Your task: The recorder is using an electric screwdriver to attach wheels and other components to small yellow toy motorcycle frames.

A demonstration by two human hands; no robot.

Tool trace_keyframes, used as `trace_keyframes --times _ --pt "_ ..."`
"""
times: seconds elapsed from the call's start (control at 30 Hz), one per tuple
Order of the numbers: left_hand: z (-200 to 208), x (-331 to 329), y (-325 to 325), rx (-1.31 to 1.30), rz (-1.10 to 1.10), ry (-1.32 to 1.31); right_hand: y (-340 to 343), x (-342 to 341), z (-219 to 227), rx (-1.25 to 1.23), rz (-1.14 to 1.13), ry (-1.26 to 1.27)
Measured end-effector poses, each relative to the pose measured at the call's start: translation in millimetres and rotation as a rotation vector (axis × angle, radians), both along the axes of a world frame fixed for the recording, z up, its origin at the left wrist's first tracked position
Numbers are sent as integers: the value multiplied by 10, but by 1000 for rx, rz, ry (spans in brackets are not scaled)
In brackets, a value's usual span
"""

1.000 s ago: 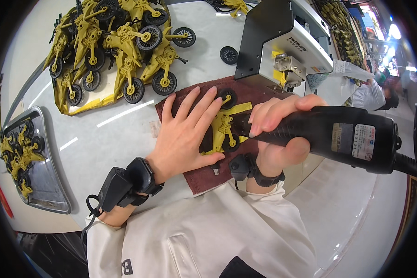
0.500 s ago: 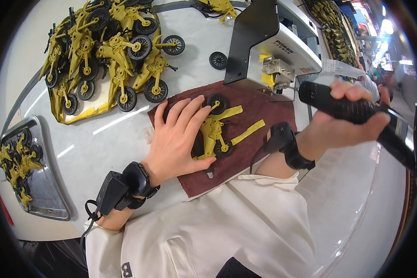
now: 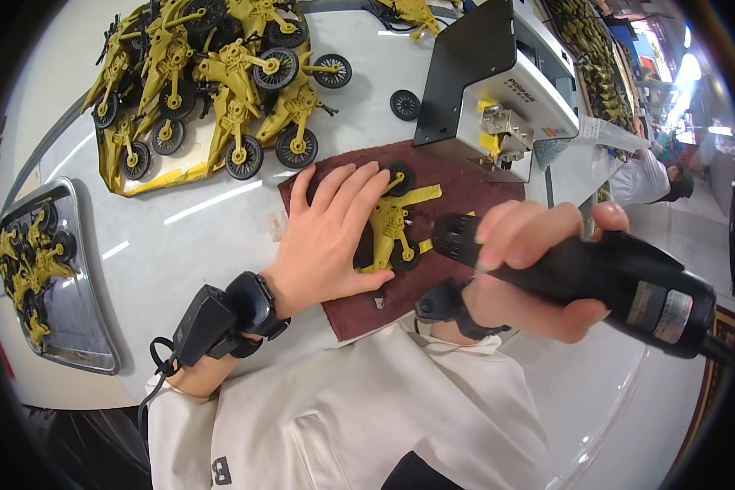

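Observation:
A yellow plastic toy motorcycle with black wheels lies on its side on a dark red cloth. My left hand lies over its left part, fingers along the upper edge and thumb at the lower end, holding it against the cloth. In my right hand is a black electric screwdriver, gripped round its body with its nose just right of the toy. The screwdriver's bit is too blurred to make out. Yellow strips stick out from the toy to the right.
A box-shaped screw feeder stands beyond the cloth, with a loose black wheel beside it. Many similar toys pile up in a yellow-edged carton at the far left. A metal tray with more toys sits at left. Another person is at far right.
My right hand has brought the screwdriver from the screw feeder leftward and nearer, beside the toy motorcycle. My left hand stays on the toy. The whole view has shifted slightly.

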State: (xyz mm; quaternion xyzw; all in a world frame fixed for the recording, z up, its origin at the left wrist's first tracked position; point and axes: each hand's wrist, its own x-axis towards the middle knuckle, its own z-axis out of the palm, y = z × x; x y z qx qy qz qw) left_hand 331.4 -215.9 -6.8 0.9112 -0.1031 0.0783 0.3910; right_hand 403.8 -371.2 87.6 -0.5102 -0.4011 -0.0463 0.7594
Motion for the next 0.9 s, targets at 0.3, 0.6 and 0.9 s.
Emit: trace_keyframes --times 0.3,0.6,0.9 --pt "24 -14 2 -38 12 18 276 -17 -124 -179 -109 2" --pt "-78 5 -23 21 37 -40 325 79 -271 -259 45 -9" --pt "17 1 -9 -5 9 13 -157 402 405 85 -702 -85"
